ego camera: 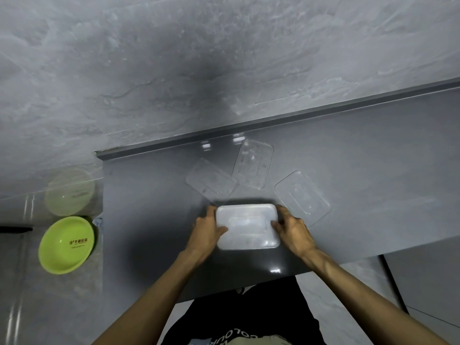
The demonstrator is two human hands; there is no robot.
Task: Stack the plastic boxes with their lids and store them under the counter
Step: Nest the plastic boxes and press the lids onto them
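Observation:
A whitish translucent plastic box (246,226) with a lid on top stands on the grey counter (149,220). My left hand (206,230) grips its left side, thumb on the lid. My right hand (293,231) grips its right side, thumb on the lid as well. Beyond the box three clear lids lie flat: the left lid (210,181), the middle lid (254,165) leaning over it, and the right lid (302,197) close to my right hand.
A lime green bowl (66,245) sits off the counter's left end, its reflection above it on the glossy wall. The grey marbled wall (199,58) backs the counter. The counter's front edge runs just below my wrists, with floor and cabinet fronts at lower right.

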